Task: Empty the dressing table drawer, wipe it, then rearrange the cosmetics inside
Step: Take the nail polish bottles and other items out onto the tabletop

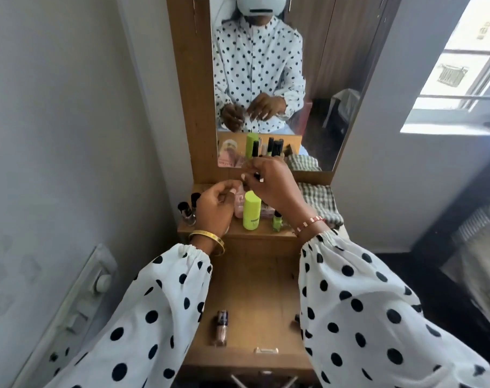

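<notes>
The wooden drawer [255, 287] stands pulled out below me, and a brown foundation bottle [221, 327] lies in its front left. On the table top [238, 233] stand a lime green tube [251, 210], a pink bottle [239, 203], a small green nail polish [277, 221] and two dark-capped bottles [186, 212]. My right hand [271, 183] hovers above them, fingertips pinched on a small dark cosmetic item. My left hand [215, 208] is curled just left of the pink bottle; I cannot see whether it holds anything.
A checked cloth [319, 201] lies on the table's right end. The mirror [322, 79] rises behind the cosmetics. A wall with a switch plate [98, 281] is close on the left. A window [462, 71] and a bed [476, 261] are on the right.
</notes>
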A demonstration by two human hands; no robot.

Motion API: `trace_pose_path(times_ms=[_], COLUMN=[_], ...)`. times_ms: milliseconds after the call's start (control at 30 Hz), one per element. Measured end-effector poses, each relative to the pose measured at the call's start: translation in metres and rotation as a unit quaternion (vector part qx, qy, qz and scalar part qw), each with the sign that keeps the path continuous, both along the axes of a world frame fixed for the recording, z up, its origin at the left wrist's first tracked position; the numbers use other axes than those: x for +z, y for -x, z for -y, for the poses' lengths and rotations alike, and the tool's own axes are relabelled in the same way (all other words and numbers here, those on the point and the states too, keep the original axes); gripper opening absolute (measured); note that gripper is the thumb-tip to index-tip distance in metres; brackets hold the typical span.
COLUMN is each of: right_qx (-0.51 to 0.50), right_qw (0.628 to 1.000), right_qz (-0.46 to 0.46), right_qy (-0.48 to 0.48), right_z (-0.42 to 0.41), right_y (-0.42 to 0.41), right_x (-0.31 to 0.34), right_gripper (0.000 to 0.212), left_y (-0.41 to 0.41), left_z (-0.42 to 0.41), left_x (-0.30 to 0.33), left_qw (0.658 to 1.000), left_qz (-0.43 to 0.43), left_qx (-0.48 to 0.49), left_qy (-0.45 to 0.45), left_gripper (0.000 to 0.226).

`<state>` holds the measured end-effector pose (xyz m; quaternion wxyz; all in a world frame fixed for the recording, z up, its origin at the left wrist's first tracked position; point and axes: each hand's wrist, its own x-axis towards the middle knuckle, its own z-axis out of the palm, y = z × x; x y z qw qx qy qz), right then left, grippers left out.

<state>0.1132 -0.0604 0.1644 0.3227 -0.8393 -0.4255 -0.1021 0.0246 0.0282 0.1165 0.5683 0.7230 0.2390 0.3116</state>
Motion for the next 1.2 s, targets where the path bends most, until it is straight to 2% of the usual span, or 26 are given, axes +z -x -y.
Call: trace_pose_path(times_ms=[133,200,300,400,533,667,833,967,1067,1133,1200], right_qx=[0.022,0.023,0.008,-0.014,0.024,0.043,0.046,0.056,0.04,0.011,-0.025], right_qw=[0.995,0.995,0.993,0.978,0.926,0.893,0.891,0.89,0.89,0.875,0.84], right_qz=[-0.012,-0.029,-0.085,-0.21,-0.336,-0.339,-0.299,-0.304,-0.344,-0.424,-0.528], right_qy=[-0.094,-0.091,-0.08,0.004,0.171,0.294,0.34,0.335,0.295,0.234,0.125], right_z=[0.024,0.036,0.046,0.044,0.034,0.03,0.025,0.026,0.03,0.034,0.038], right_y=[0.039,0.055,0.075,0.087,0.097,0.109,0.119,0.123,0.119,0.113,0.109], right_x=[-0.032,-0.058,-0.096,-0.125,-0.153,-0.168,-0.177,-0.179,-0.178,-0.176,-0.17], right_gripper=[0.016,0.015,0.006,0.008,0.014,0.03,0.036,0.035,0.03,0.028,0.027], left_y=[0.034,0.049,0.066,0.077,0.082,0.085,0.088,0.091,0.093,0.095,0.096], left_z=[0.018,0.024,0.025,0.027,0.026,0.026,0.027,0.03,0.03,0.031,0.033], left_x=[-0.015,-0.032,-0.063,-0.086,-0.1,-0.108,-0.114,-0.116,-0.118,-0.122,-0.123], left_qw=[1.0,1.0,1.0,0.999,0.996,0.993,0.99,0.988,0.986,0.983,0.976], left_qz=[0.012,0.011,-0.006,-0.043,-0.083,-0.104,-0.133,-0.15,-0.165,-0.184,-0.217], left_qx=[-0.001,0.002,0.013,0.026,0.037,0.049,0.047,0.026,0.013,0.001,-0.012], left_qy=[-0.023,-0.017,0.012,0.01,0.012,0.02,0.014,0.006,0.012,0.011,-0.014], left_gripper=[0.018,0.015,0.022,0.025,0.022,0.021,0.019,0.019,0.018,0.019,0.018])
